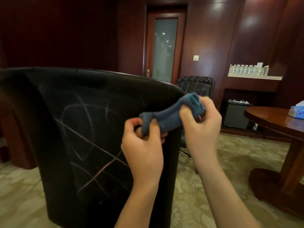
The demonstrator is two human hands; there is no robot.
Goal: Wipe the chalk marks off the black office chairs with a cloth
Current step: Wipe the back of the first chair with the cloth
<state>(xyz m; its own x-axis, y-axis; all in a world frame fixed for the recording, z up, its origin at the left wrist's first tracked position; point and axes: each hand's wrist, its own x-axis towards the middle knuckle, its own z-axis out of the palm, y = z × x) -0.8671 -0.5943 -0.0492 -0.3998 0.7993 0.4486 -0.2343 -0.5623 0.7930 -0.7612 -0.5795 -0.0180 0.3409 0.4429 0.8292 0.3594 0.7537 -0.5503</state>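
A: Quick status, where's the cloth?

B: Blue cloth point(169, 115) is up in the air, stretched btwn both hands, just in front of the right edge of the near chair back point(69, 129). Can't tell if it's touching the chair.

A: Hands?

B: Left hand point(143, 145) has fingers curled tight round the lower left end of the cloth. Right hand point(200, 124) is pinching the bunched upper end, thumb and fingers closed on it. Both holding, neither free.

A: So wiping or not?

B: Not yet, imo. Looks like prep: refolding or bunching the cloth into a pad. Chalk marks point(98, 155) on the near chair are all there: crossing lines, a loop, faint scribbles across the middle and lower left of the back.

A: Next move needs what?

B: Prob one hand takes the cloth as a wad and presses it flat on the fabric, then rubs across the lines. Other hand could steady the chair top, since a swivel chair may turn under pressure. Chalk could smear on fabric, so firm strokes w/ a clean face of the cloth.

A: Other chairs?

B: Far chair point(195, 85) by the door point(165, 46), right of centre, has zigzag chalk on it too. So task's early. Wooden table point(276, 119) on the right, w/ a tissue pack point(297, 111).
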